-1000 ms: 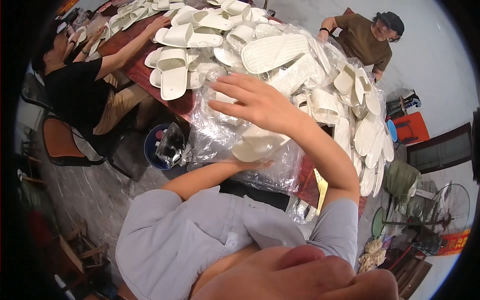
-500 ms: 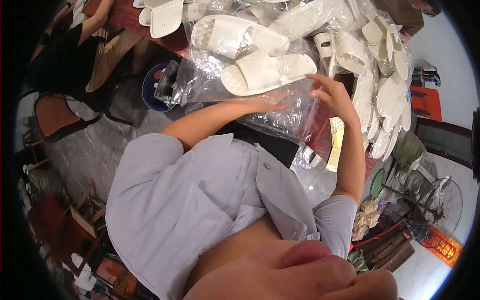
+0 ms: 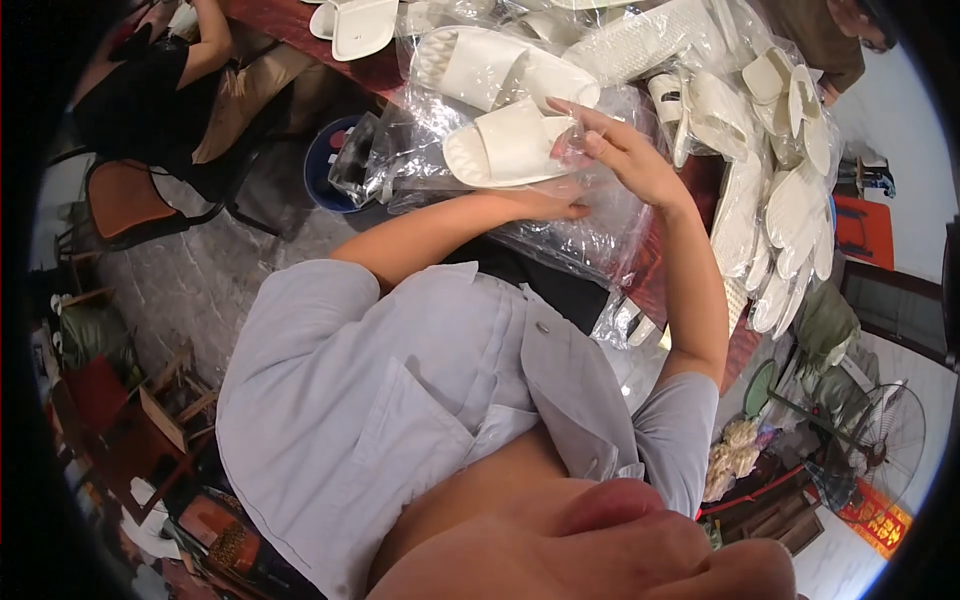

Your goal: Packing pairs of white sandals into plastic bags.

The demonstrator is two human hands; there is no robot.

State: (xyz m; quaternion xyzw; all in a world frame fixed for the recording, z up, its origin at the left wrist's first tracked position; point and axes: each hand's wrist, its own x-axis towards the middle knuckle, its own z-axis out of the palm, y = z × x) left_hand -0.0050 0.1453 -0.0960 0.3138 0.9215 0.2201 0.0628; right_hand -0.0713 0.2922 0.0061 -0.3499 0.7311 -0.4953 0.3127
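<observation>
At the 12 o'clock part of the head view, a white slipper (image 3: 507, 150) lies sole-down on a heap of clear plastic bags (image 3: 590, 225), its toe pointing toward 9 o'clock. At its heel end, the right hand (image 3: 620, 150) closes thumb and fingers on a fold of clear film touching the slipper, pinching it. Below the slipper, toward 6 o'clock, the left hand (image 3: 545, 205) lies flat, fingers extended, pressing down on the plastic bags; it grips nothing visible. Both forearms rise from a pale grey shirt (image 3: 400, 400) that fills the centre. Just above the slipper, at 12 o'clock, a second white slipper (image 3: 480, 65) sits inside clear wrapping, with a ribbed white sole (image 3: 650, 40) beside it toward 1 o'clock. A dark red desk (image 3: 370, 70) carries these items. At 2 to 3 o'clock, a long pile of further white slippers (image 3: 780, 200) runs down the desk edge. At 11 o'clock, a blue bucket (image 3: 330, 165) stands on the floor beside the plastic bags. At 10 o'clock, another person in a black top (image 3: 130, 95) sits on a chair with an orange seat (image 3: 125, 195). At 4 o'clock, a floor fan (image 3: 880, 430) stands well apart from the desk.
</observation>
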